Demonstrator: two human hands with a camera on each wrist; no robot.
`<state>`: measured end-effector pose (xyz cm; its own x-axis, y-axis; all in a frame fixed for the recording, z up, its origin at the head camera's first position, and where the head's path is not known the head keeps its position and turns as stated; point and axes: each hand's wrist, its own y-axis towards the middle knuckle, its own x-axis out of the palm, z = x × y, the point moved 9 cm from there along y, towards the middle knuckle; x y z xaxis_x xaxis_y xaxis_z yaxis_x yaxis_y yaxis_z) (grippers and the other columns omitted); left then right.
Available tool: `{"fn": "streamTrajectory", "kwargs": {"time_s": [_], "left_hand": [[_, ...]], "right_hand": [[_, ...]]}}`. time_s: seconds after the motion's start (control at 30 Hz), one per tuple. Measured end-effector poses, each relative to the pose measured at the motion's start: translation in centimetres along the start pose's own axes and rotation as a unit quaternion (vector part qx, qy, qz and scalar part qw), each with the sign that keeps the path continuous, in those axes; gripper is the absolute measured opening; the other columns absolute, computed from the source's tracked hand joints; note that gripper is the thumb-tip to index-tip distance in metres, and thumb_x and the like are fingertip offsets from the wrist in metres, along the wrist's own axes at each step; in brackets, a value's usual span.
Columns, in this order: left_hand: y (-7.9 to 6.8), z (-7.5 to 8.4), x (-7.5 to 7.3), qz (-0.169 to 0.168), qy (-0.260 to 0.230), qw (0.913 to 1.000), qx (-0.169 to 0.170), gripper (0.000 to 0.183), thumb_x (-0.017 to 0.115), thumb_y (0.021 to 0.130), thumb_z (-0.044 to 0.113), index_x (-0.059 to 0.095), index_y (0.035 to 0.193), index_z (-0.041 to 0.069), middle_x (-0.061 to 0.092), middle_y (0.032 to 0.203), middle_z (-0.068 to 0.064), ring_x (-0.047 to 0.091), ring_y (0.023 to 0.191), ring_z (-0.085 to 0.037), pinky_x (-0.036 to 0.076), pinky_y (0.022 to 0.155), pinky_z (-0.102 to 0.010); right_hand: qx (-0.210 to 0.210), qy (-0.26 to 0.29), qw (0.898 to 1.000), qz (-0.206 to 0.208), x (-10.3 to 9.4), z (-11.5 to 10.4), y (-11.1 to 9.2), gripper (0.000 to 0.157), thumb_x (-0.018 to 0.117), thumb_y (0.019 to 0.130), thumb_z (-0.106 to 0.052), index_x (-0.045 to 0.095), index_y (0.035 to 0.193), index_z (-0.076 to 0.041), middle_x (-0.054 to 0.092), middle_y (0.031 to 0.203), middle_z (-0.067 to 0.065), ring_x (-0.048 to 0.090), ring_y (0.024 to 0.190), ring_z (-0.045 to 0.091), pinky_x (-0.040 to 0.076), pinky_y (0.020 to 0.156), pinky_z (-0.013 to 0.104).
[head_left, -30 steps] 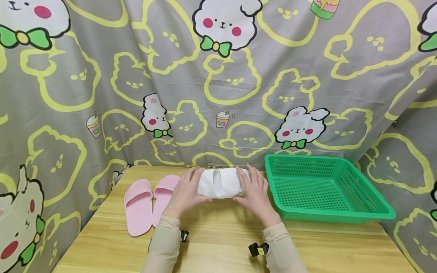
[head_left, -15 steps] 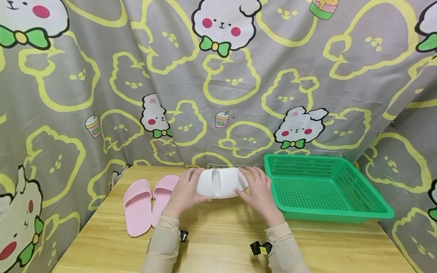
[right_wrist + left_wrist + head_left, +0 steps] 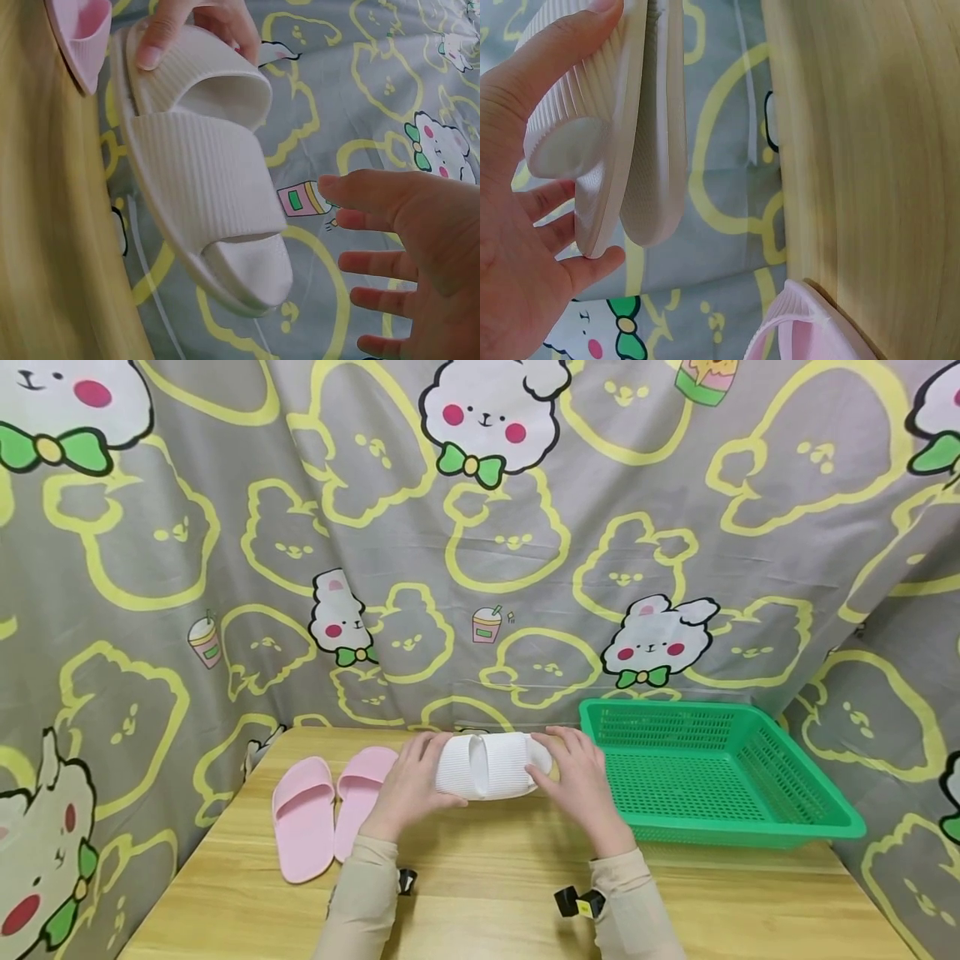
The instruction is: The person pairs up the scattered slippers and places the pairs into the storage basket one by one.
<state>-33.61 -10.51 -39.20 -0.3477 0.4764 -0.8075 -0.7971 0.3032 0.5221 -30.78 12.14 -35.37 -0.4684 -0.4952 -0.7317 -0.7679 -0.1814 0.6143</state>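
A pair of white ribbed slippers is held above the wooden table, laid together with straps facing opposite ways along their length. My left hand grips them at the left end. Its thumb lies on a ribbed strap in the left wrist view, where the two soles run side by side with a narrow gap. My right hand is at the right end; in the right wrist view its fingers are spread and apart from the white slippers.
Two pink slippers lie side by side on the table, left of my hands. A green perforated basket stands at the right. Behind the table hangs a grey patterned curtain.
My right hand has eased off the white slippers and shifted slightly right, its fingers spreading. The left hand keeps its grip, and the slippers stay nearly in place.
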Motion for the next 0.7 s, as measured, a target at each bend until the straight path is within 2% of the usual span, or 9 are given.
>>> {"fn": "streamTrajectory", "kwargs": {"time_s": [0.17, 0.5, 0.7], "left_hand": [[0.0, 0.3, 0.2, -0.001, -0.002, 1.0, 0.006, 0.11, 0.094, 0.047, 0.048, 0.043, 0.141, 0.021, 0.051, 0.132, -0.012, 0.051, 0.121, -0.032, 0.048, 0.099, -0.05], [0.0, 0.5, 0.1, -0.002, -0.001, 1.0, 0.005, 0.111, 0.094, 0.048, 0.048, 0.043, 0.142, 0.02, 0.051, 0.132, -0.012, 0.05, 0.122, -0.031, 0.047, 0.101, -0.05], [0.0, 0.5, 0.2, 0.001, -0.001, 1.0, 0.01, 0.111, 0.094, 0.047, 0.049, 0.043, 0.142, 0.02, 0.051, 0.132, -0.012, 0.051, 0.121, -0.032, 0.047, 0.101, -0.051]], "right_hand": [[0.008, -0.001, 1.0, -0.005, -0.5, 0.0, 0.2, 0.04, 0.073, 0.086, -0.033, 0.066, 0.123, -0.016, 0.063, 0.127, 0.01, 0.052, 0.122, 0.033, 0.04, 0.099, 0.059], [-0.028, -0.026, 0.999, 0.023, -1.8, -0.1, -0.6, 0.039, 0.074, 0.086, -0.029, 0.067, 0.121, -0.013, 0.066, 0.119, 0.01, 0.057, 0.113, 0.033, 0.045, 0.093, 0.055], [-0.033, -0.035, 0.999, 0.025, -2.6, 0.5, -1.4, 0.039, 0.073, 0.087, -0.031, 0.066, 0.121, -0.012, 0.066, 0.12, 0.01, 0.057, 0.114, 0.034, 0.045, 0.092, 0.055]]}}
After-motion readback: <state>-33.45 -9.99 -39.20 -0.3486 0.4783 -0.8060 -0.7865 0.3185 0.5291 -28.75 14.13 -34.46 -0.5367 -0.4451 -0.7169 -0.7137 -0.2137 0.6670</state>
